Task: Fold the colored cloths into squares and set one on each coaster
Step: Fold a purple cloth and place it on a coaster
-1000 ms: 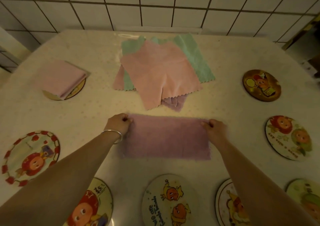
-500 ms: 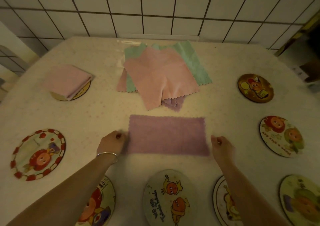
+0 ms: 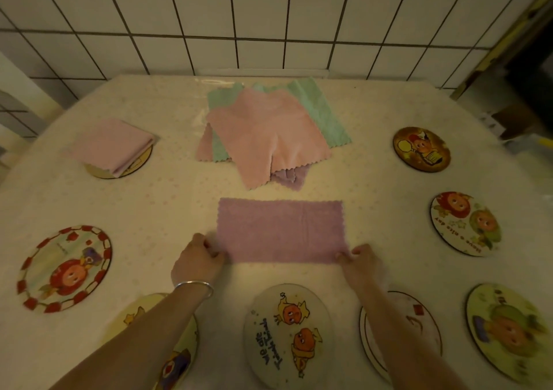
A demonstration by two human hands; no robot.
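A purple cloth [image 3: 281,229], folded into a flat rectangle, lies in the middle of the table. My left hand [image 3: 196,262] pinches its near left corner. My right hand [image 3: 362,262] pinches its near right corner. Behind it lies a loose pile of cloths [image 3: 269,132], pink on top with green and purple beneath. A folded pink cloth [image 3: 109,145] sits on a coaster [image 3: 98,172] at the far left. Several round cartoon coasters ring the table, among them one near centre [image 3: 287,335], one at left [image 3: 65,268] and one at far right [image 3: 422,149].
The table [image 3: 119,210] carries a pale spotted cover. A white tiled wall [image 3: 269,21] stands right behind its far edge. Dark furniture and boxes [image 3: 526,96] stand off the right side. More coasters lie under my forearms along the near edge.
Both hands left the far corners of the purple cloth, drew back along its short sides, and now pinch its near corners. The camera view shifted slightly downward.
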